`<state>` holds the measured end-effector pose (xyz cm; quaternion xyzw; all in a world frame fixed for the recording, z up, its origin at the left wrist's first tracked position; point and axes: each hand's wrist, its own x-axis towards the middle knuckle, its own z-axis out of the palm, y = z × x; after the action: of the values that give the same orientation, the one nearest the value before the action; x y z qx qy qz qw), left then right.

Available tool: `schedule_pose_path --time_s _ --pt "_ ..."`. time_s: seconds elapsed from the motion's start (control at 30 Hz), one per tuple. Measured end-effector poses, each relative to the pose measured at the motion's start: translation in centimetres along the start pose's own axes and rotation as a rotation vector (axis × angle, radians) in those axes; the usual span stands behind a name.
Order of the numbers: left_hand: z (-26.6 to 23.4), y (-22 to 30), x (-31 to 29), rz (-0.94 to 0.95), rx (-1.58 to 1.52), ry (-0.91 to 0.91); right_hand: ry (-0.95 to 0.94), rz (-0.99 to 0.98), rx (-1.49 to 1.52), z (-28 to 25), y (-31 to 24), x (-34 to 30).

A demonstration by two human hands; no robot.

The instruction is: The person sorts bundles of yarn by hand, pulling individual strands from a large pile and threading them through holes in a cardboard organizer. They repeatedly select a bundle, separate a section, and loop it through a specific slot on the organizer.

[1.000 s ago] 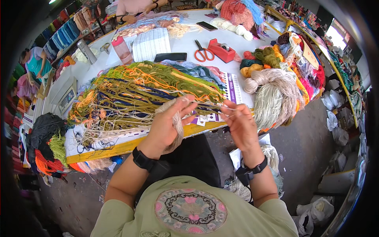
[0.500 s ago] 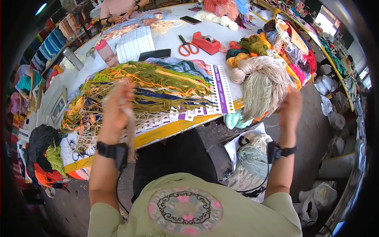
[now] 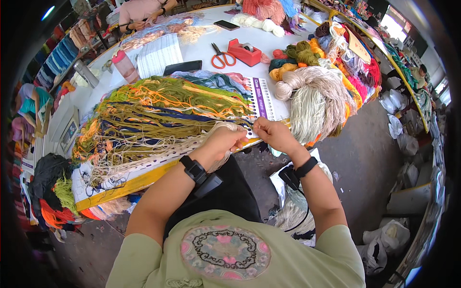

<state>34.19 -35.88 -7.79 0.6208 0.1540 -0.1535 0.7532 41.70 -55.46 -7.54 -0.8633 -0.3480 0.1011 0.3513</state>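
My left hand (image 3: 224, 140) is closed round a bundle of cream thread (image 3: 222, 162) that hangs down by its wrist. Close beside it, at the table's near edge, my right hand (image 3: 274, 135) makes a pinch; whatever its fingertips hold is too small to make out. Both hands are by the holes of a stack of white cards with purple bands (image 3: 261, 98). Olive, orange, navy and cream threads (image 3: 168, 108) fan out leftward from the cards. To the right of the cards lies a thick pale beige skein (image 3: 314, 101).
Beyond the threads are red-handled scissors (image 3: 224, 58), a red tape dispenser (image 3: 244, 52), a dark phone (image 3: 182, 67), a printed sheet (image 3: 160, 54) and a pink bottle (image 3: 125, 66). Another person (image 3: 144, 12) sits across the table. More yarn (image 3: 300, 218) lies below, by my right arm.
My hands were apart, the left over the threads and the right beside the beige skein. They have come together at the cards' right end, the cream thread moving along with my left hand.
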Motion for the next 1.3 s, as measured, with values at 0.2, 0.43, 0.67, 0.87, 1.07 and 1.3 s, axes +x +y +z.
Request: schedule_pose_path --time_s 0.2,0.43,0.67,0.87,1.07,1.3 --pt "1.1 0.3 0.1 0.016 0.031 0.050 -0.044 -0.047 0.022 -0.7 -0.1 0.3" --pt "0.6 -0.3 1.4 -0.059 -0.212 0.069 -0.180 0.008 0.204 -0.5 0.1 1.8" --pt "0.9 -0.6 2.3 -0.021 -0.186 0.064 -0.347 0.228 0.410 -1.4 -0.8 2.8" --pt "1.1 0.3 1.5 -0.052 0.076 0.084 -0.400 0.234 0.452 -1.2 -0.3 3.1" --pt "0.5 0.4 -0.1 0.185 0.015 0.135 -0.395 0.243 0.526 -1.2 0.6 3.2" --pt "-0.4 0.3 0.3 0.037 -0.104 0.097 -0.423 0.247 0.553 -1.2 0.9 3.4"
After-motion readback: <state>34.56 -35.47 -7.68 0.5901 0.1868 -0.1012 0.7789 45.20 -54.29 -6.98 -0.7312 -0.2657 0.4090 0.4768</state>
